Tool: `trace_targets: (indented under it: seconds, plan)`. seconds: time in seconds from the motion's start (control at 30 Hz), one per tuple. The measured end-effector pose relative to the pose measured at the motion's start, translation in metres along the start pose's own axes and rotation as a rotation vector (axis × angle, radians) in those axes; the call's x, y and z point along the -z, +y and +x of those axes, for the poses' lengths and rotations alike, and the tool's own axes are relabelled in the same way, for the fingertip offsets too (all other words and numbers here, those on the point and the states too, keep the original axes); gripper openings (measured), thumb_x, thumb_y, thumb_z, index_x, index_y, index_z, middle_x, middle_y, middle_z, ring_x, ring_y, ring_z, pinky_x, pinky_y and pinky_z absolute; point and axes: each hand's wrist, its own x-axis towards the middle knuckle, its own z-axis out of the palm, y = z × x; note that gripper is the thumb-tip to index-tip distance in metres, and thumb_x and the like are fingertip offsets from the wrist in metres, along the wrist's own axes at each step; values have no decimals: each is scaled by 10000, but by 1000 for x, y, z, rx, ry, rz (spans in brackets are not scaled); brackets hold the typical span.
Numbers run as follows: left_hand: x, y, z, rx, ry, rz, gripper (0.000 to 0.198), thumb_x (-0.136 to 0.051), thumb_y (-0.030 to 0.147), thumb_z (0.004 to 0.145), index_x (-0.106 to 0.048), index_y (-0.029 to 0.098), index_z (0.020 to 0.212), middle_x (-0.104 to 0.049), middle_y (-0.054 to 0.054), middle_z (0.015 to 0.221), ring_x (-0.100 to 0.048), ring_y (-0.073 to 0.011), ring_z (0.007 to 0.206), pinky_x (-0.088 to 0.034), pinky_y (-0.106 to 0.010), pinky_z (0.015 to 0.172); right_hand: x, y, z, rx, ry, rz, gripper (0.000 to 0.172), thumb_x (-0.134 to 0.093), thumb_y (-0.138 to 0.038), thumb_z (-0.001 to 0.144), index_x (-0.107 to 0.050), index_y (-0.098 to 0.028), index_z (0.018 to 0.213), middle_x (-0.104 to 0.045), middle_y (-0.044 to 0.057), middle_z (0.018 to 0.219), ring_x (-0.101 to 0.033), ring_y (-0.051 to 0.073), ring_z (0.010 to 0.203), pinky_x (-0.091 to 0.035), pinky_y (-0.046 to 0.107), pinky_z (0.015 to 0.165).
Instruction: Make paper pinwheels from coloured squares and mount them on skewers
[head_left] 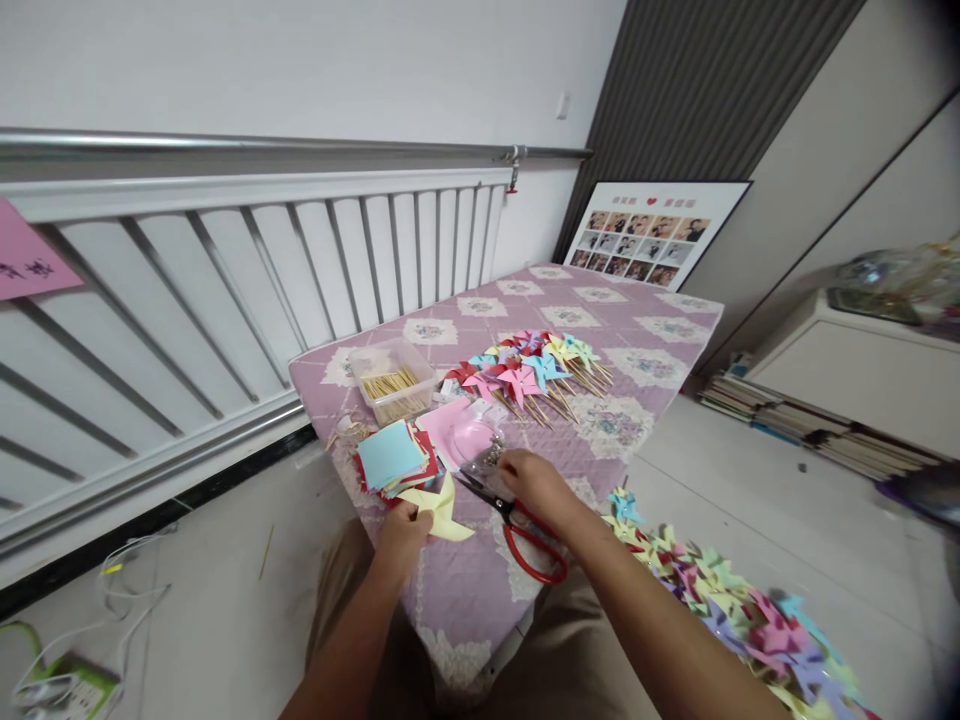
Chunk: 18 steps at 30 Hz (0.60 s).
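Note:
My left hand (409, 530) pinches a pale yellow paper pinwheel (444, 508) near the table's front edge. My right hand (531, 485) is beside a small clear bag of pins (491, 452); its fingers are curled together, and whatever they hold is hidden. Red-handled scissors (517, 520) lie beneath and beside that hand, blades towards the left. Just beyond the pinwheel sits a stack of coloured paper squares (391, 455), light blue on top. Pink paper (454, 432) lies between the stack and the bag.
A clear plastic box (397, 385) holds thin wooden sticks. Finished pinwheels on sticks (529, 372) are heaped further back on the flowered tablecloth (570, 315). More pinwheels (739, 600) are massed at the lower right. A white radiator (300, 260) runs along the table's left side.

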Motion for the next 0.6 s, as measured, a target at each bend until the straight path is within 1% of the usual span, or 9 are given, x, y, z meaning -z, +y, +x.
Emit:
trace_targets:
  seconds: [0.07, 0.13, 0.17, 0.23, 0.27, 0.33, 0.43, 0.53, 0.6]
  plan:
    - [-1, 0, 0, 7, -5, -3, 54, -609, 202, 714, -611, 151, 695, -642, -20, 661, -602, -157, 613, -510, -261, 618, 15, 0, 14, -6, 25, -10, 225, -456, -175, 904, -676, -135, 897, -708, 98, 914, -623, 189, 823, -404, 248, 707]
    - [-1, 0, 0, 14, -7, -2, 59, -599, 209, 716, -612, 152, 715, -646, -17, 680, -602, -146, 615, -512, -254, 615, 28, -2, 29, 7, 12, -18, 228, -449, -176, 917, -672, -129, 931, -703, 105, 955, -622, 192, 867, -410, 255, 732]
    - [-1, 1, 0, 18, -10, -1, 58, -597, 209, 716, -612, 153, 717, -647, -16, 685, -602, -144, 617, -510, -249, 609, 33, -3, 37, 19, -14, -23, 213, -464, -171, 914, -673, -131, 936, -702, 101, 960, -622, 191, 881, -416, 260, 748]
    - [-1, 2, 0, 22, -11, 13, 53, -594, 209, 717, -607, 160, 704, -639, -11, 672, -596, -139, 608, -499, -237, 589, 36, -6, 52, 46, -115, -32, 157, -528, -189, 908, -675, -135, 918, -702, 72, 922, -631, 183, 859, -448, 282, 764]
    - [-1, 2, 0, 23, -9, 23, 52, -594, 208, 718, -605, 163, 695, -631, -6, 656, -587, -136, 595, -491, -233, 578, 36, -7, 59, 57, -183, -37, 137, -562, -219, 908, -672, -137, 912, -698, 53, 907, -637, 177, 837, -473, 299, 763]
    - [-1, 4, -1, 25, -4, 42, 57, -588, 204, 721, -605, 165, 684, -614, 3, 617, -565, -130, 559, -477, -230, 557, 31, -10, 72, 68, -326, -53, 163, -608, -293, 907, -663, -141, 924, -687, 26, 916, -646, 168, 809, -522, 330, 747]
    - [-2, 6, -2, 24, 0, 46, 64, -574, 200, 727, -610, 167, 686, -608, 10, 593, -554, -127, 534, -475, -232, 554, 20, -14, 87, 60, -491, -88, 208, -613, -321, 913, -647, -143, 1016, -674, 37, 1013, -656, 176, 849, -557, 352, 747]
    - [-1, 7, -1, 27, 10, 72, 67, -571, 209, 730, -604, 174, 683, -618, 14, 595, -564, -127, 529, -464, -224, 544, 11, -18, 95, 46, -582, -128, 244, -613, -307, 915, -625, -145, 1096, -659, 55, 1085, -656, 191, 900, -563, 375, 769]
    - [-1, 6, 0, 37, 18, 110, 74, -571, 217, 730, -602, 170, 682, -613, 12, 580, -565, -131, 508, -441, -225, 513, 6, -20, 98, 34, -597, -151, 261, -612, -309, 915, -618, -148, 1120, -650, 59, 1116, -653, 204, 930, -560, 389, 790]
